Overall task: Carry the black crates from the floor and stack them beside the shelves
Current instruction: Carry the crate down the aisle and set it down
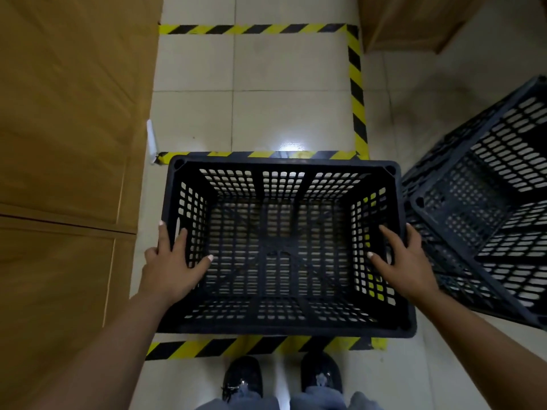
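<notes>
Here, the left hand (171, 261) grips the left wall of a black perforated crate (281, 247), fingers curled over its rim. The right hand (402, 258) grips the opposite wall the same way. The empty crate sits inside a rectangle of yellow-and-black floor tape (356, 93) on pale tiles. Just right of the crate lie more black crates (488, 202), tilted. Left of it stands a brown cardboard box (68, 143).

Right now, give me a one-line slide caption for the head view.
Left hand and right hand grip an empty black crate above hazard-taped floor; more crates sit right.
</notes>
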Demonstrator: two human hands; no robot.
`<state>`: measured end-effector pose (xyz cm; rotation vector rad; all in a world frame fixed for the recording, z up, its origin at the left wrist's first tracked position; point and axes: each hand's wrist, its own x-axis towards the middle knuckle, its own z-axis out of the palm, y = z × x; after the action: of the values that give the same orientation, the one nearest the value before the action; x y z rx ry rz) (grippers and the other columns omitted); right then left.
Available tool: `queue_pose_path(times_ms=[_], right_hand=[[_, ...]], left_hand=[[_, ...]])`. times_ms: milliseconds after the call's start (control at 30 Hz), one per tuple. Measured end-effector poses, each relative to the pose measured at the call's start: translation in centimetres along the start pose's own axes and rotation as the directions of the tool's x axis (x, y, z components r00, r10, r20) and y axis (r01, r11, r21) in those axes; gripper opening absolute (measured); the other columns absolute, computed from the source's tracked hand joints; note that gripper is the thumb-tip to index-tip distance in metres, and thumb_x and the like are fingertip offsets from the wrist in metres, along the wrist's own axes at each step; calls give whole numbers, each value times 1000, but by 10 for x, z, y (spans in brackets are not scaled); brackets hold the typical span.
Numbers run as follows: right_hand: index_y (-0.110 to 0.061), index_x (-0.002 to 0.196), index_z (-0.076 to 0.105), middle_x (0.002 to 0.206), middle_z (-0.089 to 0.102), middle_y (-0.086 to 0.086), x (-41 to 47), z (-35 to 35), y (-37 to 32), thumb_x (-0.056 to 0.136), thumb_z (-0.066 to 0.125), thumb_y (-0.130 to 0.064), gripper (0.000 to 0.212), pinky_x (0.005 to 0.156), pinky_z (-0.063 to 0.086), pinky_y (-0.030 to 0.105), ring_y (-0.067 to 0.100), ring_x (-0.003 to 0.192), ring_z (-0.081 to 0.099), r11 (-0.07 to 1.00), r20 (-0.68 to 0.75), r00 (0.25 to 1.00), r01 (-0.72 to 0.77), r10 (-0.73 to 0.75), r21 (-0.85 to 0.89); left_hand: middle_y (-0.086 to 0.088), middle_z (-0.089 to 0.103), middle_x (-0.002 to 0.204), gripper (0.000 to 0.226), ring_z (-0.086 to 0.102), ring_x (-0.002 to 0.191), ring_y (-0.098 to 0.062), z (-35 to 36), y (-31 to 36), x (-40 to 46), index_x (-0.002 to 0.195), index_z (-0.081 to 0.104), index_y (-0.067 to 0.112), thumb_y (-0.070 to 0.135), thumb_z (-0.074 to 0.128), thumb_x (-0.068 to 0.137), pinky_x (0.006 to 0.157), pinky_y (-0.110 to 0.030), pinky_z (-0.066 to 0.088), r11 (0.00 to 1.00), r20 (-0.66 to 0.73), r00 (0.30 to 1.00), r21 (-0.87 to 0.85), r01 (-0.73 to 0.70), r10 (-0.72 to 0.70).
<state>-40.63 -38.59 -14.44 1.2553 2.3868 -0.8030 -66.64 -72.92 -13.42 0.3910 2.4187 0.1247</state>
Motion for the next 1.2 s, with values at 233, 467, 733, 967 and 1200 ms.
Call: queue_pose_path(times_ms=[233, 467, 733, 967, 1200], right_hand=[[-36, 150, 20, 161, -12, 3, -5, -2, -4, 88, 57, -52, 74, 115, 26, 48, 30, 148, 7, 998, 49, 998, -51, 50, 29], [-30, 153, 14, 162, 1, 8, -43, -31, -21, 91, 56, -47, 76, 116, 19, 45, 28, 148, 5, 998, 39, 998, -39, 40, -45], [-24, 152, 21, 160, 16, 12, -135, -111, -31, 90, 58, -42, 74, 117, 19, 40, 27, 147, 13, 997, -51, 997, -56, 54, -47], [-24, 152, 21, 160, 16, 12, -196, -188, -6, 92, 56, -43, 73, 118, 18, 39, 28, 147, 14, 989, -144, 980, -145, 140, -26], [-24, 152, 22, 159, 18, 14, -219, -237, 57, 92, 54, -43, 71, 118, 17, 41, 31, 146, 16, 993, -155, 983, -107, 98, -46]], left_hand=[[-6, -26, 157, 96, 11, 140, -43, 2, 0, -8, 154, 3, 25, 74, 42, 81, 110, -50, 26, 998, 49, 999, 54, 11, -13], [-13, -3, 161, 93, 1, 148, -29, -17, 28, -43, 154, 0, 12, 60, 46, 89, 119, -46, 13, 990, 43, 993, 87, -112, 108], [-9, 6, 162, 89, 8, 148, -23, -83, 102, -133, 154, 1, 11, 57, 44, 91, 119, -42, 17, 938, 59, 945, 113, -327, 322], [-10, 3, 162, 87, 14, 147, -26, -131, 171, -193, 153, 0, 11, 57, 42, 92, 118, -40, 19, 881, 80, 902, 196, -432, 424], [-10, 5, 162, 85, 17, 146, -27, -123, 249, -239, 153, 1, 11, 58, 38, 93, 117, -39, 20, 833, 89, 893, 327, -445, 442]])
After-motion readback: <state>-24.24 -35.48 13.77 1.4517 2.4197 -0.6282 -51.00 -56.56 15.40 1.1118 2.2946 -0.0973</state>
